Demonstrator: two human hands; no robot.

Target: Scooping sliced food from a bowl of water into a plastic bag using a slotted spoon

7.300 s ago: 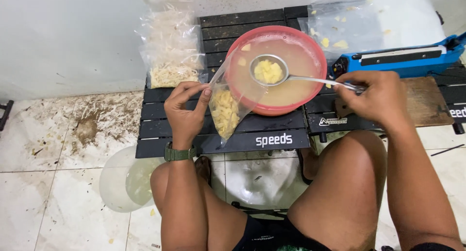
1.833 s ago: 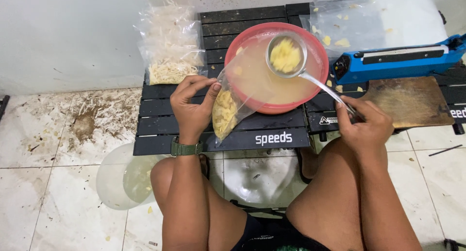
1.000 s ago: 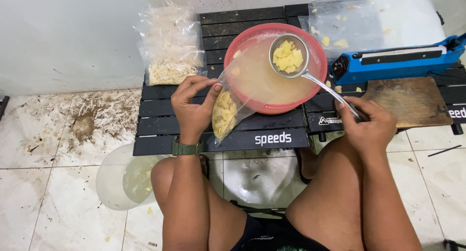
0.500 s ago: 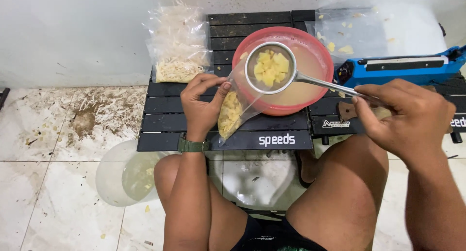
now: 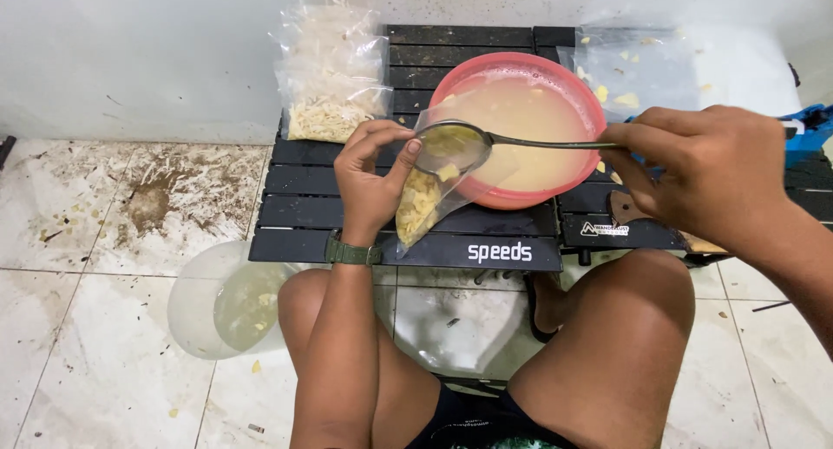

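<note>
Left hand [image 5: 369, 184] pinches the floppy, slippery bag [image 5: 425, 202] at its mouth beside the bowl [image 5: 451, 80]; right-hand fingers [image 5: 646, 145] grip the ladle [image 5: 451, 145].

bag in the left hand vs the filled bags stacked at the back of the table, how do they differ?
The held bag is open, tilted under the ladle, and only part full of yellow pieces. The stacked bags lie flat on the black slatted table, untouched, packed with paler strips. Both are clear plastic. The left hand pinches the held bag's mouth; the right hand grips the ladle.
</note>
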